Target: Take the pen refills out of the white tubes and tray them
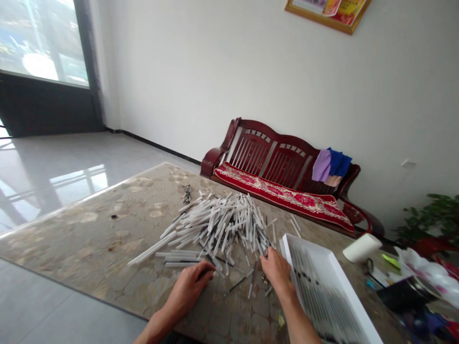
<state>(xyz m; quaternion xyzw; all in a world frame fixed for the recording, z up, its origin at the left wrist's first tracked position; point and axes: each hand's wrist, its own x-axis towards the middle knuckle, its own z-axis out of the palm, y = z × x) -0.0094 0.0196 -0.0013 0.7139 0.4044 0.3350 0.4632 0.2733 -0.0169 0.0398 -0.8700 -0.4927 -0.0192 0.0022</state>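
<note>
A big heap of thin whitish sticks, some with dark parts, lies on the table. My left hand is at the near side of the heap, beside a small row of the same sticks; its fingers are curled together, and what they pinch, if anything, is hidden. At the heap's right edge my right hand is closed, fingertips against the sticks, its grip too blurred to make out. A few dark thin sticks lie loose between the hands. Right of my right hand, a white box holds many sticks in rows.
On the patterned table lie black-framed glasses behind the heap. A white roll, a black cup and a plastic bag crowd the right side. Beyond the table stands a red wooden bench.
</note>
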